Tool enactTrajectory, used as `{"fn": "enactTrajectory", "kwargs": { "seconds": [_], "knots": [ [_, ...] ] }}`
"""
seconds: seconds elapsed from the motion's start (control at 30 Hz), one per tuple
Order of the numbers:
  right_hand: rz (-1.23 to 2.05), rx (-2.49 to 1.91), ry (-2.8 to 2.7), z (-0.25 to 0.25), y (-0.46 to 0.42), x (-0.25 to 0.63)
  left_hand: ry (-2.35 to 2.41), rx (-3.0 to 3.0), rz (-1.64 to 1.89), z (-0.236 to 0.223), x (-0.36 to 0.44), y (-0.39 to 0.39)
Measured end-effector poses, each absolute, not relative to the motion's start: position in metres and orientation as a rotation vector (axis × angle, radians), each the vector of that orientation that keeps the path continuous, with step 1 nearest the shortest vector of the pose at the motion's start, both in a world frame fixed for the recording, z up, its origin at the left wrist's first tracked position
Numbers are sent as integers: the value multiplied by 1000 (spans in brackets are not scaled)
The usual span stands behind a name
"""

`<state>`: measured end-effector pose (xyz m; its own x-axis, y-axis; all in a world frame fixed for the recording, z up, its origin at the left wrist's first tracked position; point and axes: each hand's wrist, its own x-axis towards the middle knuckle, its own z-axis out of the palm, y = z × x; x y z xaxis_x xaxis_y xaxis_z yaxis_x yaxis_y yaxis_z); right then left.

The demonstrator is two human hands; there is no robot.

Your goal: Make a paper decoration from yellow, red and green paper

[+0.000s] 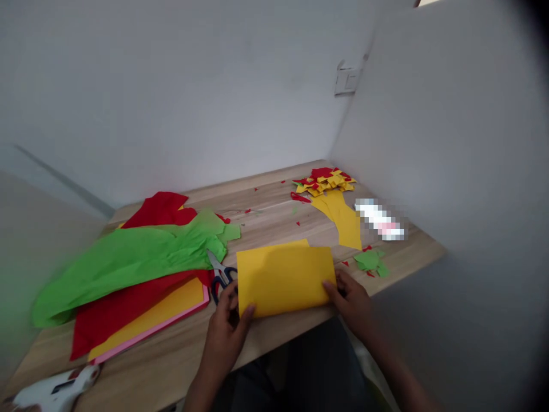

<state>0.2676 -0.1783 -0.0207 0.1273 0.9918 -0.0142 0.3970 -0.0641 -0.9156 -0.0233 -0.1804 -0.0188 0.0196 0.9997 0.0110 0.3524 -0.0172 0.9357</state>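
Note:
A folded yellow paper sheet [285, 277] lies at the near edge of a wooden table [274, 217]. My left hand [227, 323] pinches its lower left corner, thumb on top. My right hand [351, 297] grips its lower right edge, fingers closed on the sheet. Blue-handled scissors [221, 273] lie just left of the sheet, close to my left hand.
A pile of green, red, yellow and pink paper [137, 269] covers the table's left. Small red and yellow cut pieces [326, 180] and a yellow strip [345, 220] lie at the back right, with green scraps [371, 262]. A white glue gun [55, 389] rests at the near left.

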Motion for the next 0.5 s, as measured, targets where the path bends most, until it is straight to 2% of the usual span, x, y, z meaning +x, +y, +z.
{"fn": "enactTrajectory", "kwargs": {
  "seconds": [0.17,0.3,0.4,0.5],
  "knots": [
    [737,-1819,-1314,-14,-171,252,1516,1480,1057,-24,-25,-180],
    [711,-1854,-1332,-9,-171,250,1664,1657,1064,-26,-30,-183],
    [705,-1847,-1360,-9,-172,254,1766,1873,1271,-9,-33,-187],
    [714,-1879,-1390,-11,-171,258,1737,2101,1393,28,-31,-179]
  ]
}}
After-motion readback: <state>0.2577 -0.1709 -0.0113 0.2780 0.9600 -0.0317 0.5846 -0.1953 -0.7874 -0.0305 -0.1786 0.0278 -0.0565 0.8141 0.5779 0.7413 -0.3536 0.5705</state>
